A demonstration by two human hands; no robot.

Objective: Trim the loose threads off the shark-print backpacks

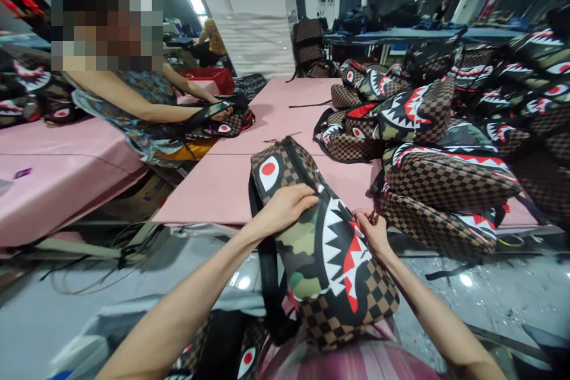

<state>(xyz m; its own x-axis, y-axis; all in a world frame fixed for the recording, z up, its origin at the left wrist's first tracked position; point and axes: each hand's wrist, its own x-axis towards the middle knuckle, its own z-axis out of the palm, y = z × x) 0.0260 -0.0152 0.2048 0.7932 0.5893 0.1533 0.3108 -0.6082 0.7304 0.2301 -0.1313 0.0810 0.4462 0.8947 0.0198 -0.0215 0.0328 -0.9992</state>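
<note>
A pink bench (pixel 214 190) fills the middle of the workshop. From here I see the bag (pixel 307 243) slanting from its edge to the lap, its panels joined, which I judge nearly finished; what remains I can't tell. My left hand (pixel 287 209) lies half curled on it; any pinch is unclear. My right hand (pixel 378 236), beside it, closes around a small dark tool (pixel 373 219). Rightward, more bags (pixel 449 178) lie piled; across, a co-worker (pixel 133 101) handles another (pixel 218 124).
</note>
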